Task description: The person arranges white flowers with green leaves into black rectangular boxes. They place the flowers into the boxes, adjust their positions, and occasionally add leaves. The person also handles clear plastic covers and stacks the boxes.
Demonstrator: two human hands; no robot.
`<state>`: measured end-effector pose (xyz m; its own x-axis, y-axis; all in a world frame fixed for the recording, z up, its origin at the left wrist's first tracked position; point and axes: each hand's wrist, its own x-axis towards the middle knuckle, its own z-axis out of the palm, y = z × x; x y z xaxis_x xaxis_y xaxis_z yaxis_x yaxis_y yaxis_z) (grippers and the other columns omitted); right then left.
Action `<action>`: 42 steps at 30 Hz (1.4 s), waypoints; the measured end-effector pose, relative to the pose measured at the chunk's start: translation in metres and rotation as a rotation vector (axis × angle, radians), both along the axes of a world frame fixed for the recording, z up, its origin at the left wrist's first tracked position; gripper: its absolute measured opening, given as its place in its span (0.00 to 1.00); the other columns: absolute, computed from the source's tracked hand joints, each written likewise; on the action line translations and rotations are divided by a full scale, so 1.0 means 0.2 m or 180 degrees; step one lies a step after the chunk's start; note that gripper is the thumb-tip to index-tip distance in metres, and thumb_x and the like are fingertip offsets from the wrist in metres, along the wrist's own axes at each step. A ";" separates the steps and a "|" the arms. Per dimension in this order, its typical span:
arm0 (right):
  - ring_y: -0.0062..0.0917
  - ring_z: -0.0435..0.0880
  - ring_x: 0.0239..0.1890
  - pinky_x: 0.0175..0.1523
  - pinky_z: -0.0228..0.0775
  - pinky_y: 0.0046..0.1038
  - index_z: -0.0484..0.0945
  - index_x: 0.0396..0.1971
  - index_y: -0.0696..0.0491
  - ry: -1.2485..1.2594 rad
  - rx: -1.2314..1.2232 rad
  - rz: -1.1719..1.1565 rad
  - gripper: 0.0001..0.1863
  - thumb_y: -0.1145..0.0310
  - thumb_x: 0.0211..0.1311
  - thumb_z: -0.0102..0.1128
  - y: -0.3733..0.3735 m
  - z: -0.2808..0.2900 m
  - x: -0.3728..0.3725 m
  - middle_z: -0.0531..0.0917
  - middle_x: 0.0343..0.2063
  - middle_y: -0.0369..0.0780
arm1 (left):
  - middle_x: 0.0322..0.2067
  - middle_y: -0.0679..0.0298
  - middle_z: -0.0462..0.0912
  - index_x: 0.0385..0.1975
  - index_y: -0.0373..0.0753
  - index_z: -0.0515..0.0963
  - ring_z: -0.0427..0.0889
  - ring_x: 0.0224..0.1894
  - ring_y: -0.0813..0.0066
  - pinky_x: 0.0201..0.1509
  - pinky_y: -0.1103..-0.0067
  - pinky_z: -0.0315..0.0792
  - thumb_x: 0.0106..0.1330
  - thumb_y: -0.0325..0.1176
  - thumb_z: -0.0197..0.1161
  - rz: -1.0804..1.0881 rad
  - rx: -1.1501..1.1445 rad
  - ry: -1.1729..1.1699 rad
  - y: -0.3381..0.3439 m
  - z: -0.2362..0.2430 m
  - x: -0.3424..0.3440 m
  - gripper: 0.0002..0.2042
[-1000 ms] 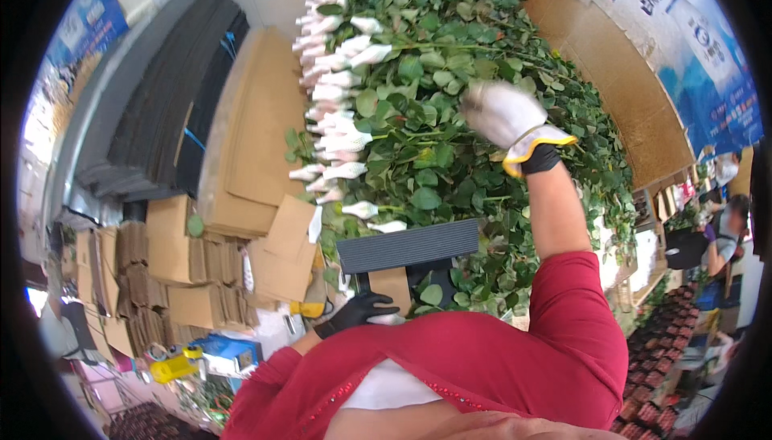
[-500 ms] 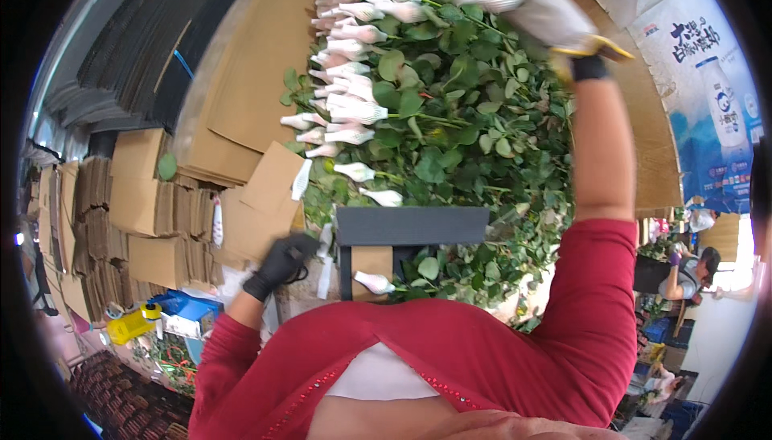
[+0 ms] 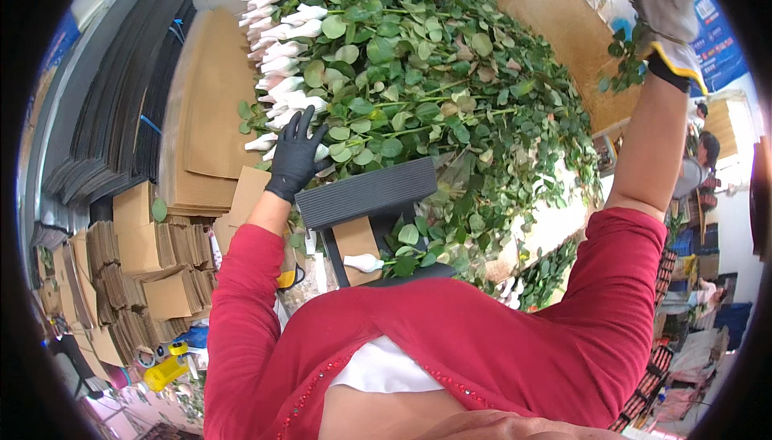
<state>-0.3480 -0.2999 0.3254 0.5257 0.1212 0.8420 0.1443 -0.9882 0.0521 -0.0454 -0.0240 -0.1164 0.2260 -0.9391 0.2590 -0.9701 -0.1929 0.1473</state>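
Rose stems with green leaves [image 3: 418,62] lie in a broad pile in front of me, their buds in white net sleeves [image 3: 283,66] lined up on the left. My left hand [image 3: 296,157], in a black glove, rests over the nearest sleeved buds with its fingers spread. Far out at the upper right is my right hand [image 3: 666,6], in a grey-white glove with a yellow cuff. It is closed around a leafy rose stem [image 3: 626,62]; the fingertips and any bud are hidden. One sleeved rose [image 3: 363,263] lies on the dark stand close to my body.
A dark ridged block [image 3: 366,192] tops the stand between me and the pile. Flat cardboard sheets [image 3: 213,102] and stacked cardboard pieces [image 3: 133,239] are at the left. A yellow bottle [image 3: 165,372] sits at the lower left. Other people [image 3: 698,162] are in the background right.
My left hand has moved forward from beside the stand onto the sleeved buds. My right hand has swung right, away from the pile. The view has turned, and the block now appears tilted.
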 end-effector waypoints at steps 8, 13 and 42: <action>0.29 0.83 0.54 0.58 0.78 0.33 0.76 0.58 0.57 0.0563 0.1618 0.0374 0.17 0.67 0.74 0.54 0.42 -0.58 0.17 0.82 0.53 0.44 | 0.53 0.51 0.84 0.56 0.40 0.80 0.84 0.54 0.53 0.56 0.66 0.78 0.57 0.38 0.75 -0.0222 -0.0486 0.1223 0.10 0.19 0.03 0.25; 0.43 0.86 0.45 0.51 0.81 0.38 0.77 0.57 0.53 0.1829 0.0588 -0.0198 0.26 0.77 0.55 0.62 0.69 -0.98 0.28 0.84 0.50 0.48 | 0.45 0.53 0.88 0.57 0.45 0.80 0.87 0.46 0.52 0.50 0.67 0.80 0.58 0.36 0.75 -0.1039 -0.1191 0.1003 0.12 0.94 -0.15 0.24; 0.41 0.84 0.46 0.49 0.77 0.33 0.73 0.58 0.56 0.3922 0.1955 0.1038 0.23 0.71 0.62 0.60 0.96 -2.05 -0.01 0.82 0.45 0.47 | 0.74 0.50 0.58 0.45 0.46 0.90 0.56 0.76 0.47 0.75 0.60 0.59 0.54 0.36 0.78 -0.0651 -0.0373 0.2975 0.87 -0.35 -0.80 0.17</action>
